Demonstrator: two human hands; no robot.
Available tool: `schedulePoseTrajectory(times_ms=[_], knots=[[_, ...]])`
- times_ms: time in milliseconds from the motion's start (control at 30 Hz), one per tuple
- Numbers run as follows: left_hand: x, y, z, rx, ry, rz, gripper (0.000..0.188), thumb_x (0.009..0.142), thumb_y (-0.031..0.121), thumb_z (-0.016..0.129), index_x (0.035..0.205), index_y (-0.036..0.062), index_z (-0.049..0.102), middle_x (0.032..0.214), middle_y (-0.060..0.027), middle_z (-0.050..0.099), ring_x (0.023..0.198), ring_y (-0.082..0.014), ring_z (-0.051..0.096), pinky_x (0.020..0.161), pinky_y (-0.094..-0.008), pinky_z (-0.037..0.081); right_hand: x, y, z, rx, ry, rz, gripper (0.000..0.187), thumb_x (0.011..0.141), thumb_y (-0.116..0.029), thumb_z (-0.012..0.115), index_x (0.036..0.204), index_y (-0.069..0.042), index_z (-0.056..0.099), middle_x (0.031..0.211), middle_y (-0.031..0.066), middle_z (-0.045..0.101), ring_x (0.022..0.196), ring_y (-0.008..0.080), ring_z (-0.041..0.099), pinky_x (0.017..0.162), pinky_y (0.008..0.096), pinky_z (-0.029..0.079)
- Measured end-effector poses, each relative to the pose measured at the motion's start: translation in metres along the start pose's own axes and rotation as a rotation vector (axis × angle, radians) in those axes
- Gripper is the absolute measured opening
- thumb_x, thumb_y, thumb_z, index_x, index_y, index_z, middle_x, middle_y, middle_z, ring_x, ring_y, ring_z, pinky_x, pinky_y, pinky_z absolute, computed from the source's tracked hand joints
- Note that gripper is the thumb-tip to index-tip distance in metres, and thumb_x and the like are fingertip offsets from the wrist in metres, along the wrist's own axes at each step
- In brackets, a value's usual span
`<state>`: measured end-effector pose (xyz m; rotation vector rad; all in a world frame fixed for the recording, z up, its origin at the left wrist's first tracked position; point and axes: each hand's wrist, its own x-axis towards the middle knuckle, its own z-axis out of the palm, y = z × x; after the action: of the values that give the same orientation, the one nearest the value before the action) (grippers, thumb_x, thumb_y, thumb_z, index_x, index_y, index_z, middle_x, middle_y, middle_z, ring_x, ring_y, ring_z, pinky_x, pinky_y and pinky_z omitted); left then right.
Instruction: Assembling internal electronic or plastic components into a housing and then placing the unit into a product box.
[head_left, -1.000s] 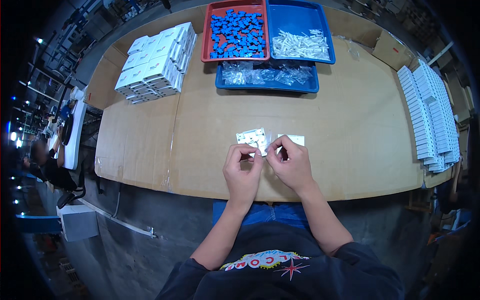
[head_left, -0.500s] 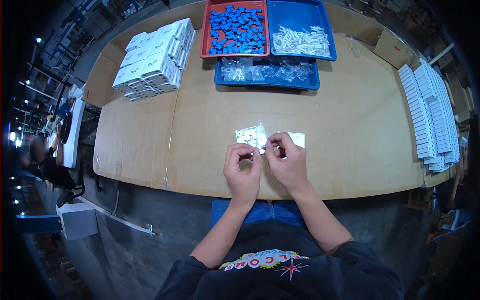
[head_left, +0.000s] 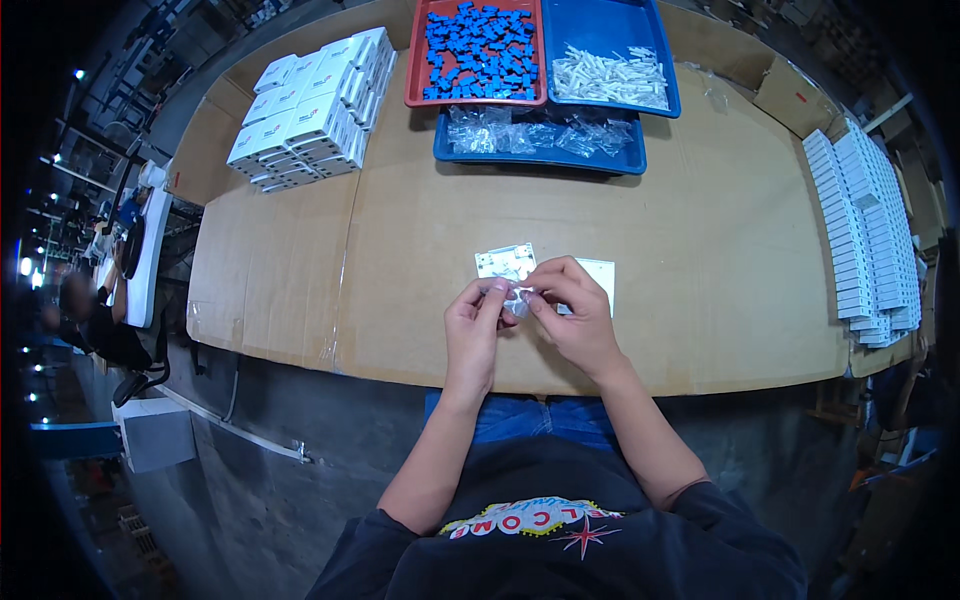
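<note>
A cardboard-covered table (head_left: 700, 260) carries white boxes (head_left: 312, 112) at left, white stacks (head_left: 868, 235) at right, the lower blue tray (head_left: 540, 160) and two white plates (head_left: 505, 261).

We pinch a small clear bag (head_left: 519, 302) between our left hand (head_left: 472, 328) and right hand (head_left: 577, 318) above a cardboard-covered table (head_left: 700, 250). Just beyond lies a white plate (head_left: 505, 261), and a flat white panel (head_left: 602, 274) sits partly behind our right hand. Farther back we see a red tray (head_left: 475, 102) of blue parts (head_left: 480, 55) beside a blue tray (head_left: 600, 22) of white pegs (head_left: 610, 78), with clear packets (head_left: 592, 138) in a lower blue tray (head_left: 540, 159) just in front. White boxes (head_left: 305, 115) are stacked at left, white blocks (head_left: 862, 230) at right.
</note>
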<state>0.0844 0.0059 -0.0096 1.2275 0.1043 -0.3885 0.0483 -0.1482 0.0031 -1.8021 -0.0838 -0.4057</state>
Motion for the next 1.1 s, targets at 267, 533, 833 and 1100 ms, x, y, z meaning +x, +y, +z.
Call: schedulePoseTrajectory(times_ms=[267,533,833,1100], knots=[[-0.001,0.0,-0.002,0.013,0.004,0.087,0.025,0.105,0.021,0.068,0.115,-0.0014,0.074,0.089,0.0008,0.068,0.075,-0.0052,0.055,0.072,-0.0215,0.048,0.0,0.009,-0.009,0.558,-0.151,0.628,0.009,0.1,-0.001,0.067,0.108,0.003,0.069,0.097,0.0098,0.074,0.071,0.0099,0.066,0.065,0.0246,0.056],[-0.005,0.025,0.005,0.459,0.218,0.535,0.039,0.094,0.025,0.081,0.123,0.0007,0.071,0.104,-0.003,0.068,0.096,-0.0143,0.059,0.084,-0.0293,0.049,0.003,-0.003,-0.014,0.308,-0.15,0.55,0.016,0.103,-0.006,0.066,0.109,0.006,0.074,0.092,0.0056,0.074,0.078,0.008,0.065,0.072,0.0251,0.054],[0.0,0.034,-0.019,1.065,-0.268,0.846,0.06,0.07,0.028,0.093,0.123,0.0101,0.074,0.117,-0.0045,0.07,0.11,-0.0263,0.063,0.097,-0.04,0.045,-0.002,0.008,-0.016,0.233,-0.281,0.486,0.019,0.102,-0.007,0.065,0.114,0.004,0.075,0.089,0.0019,0.072,0.081,0.0059,0.062,0.073,0.0244,0.052],[-0.001,0.028,-0.021,1.013,-0.264,0.782,0.053,0.07,0.021,0.093,0.118,0.0096,0.075,0.114,-0.0064,0.07,0.106,-0.0282,0.066,0.093,-0.0403,0.05,-0.001,0.005,-0.02,0.23,-0.331,0.489,0.02,0.101,-0.006,0.065,0.115,0.003,0.075,0.089,0.0028,0.072,0.08,0.0065,0.063,0.072,0.0246,0.051]])
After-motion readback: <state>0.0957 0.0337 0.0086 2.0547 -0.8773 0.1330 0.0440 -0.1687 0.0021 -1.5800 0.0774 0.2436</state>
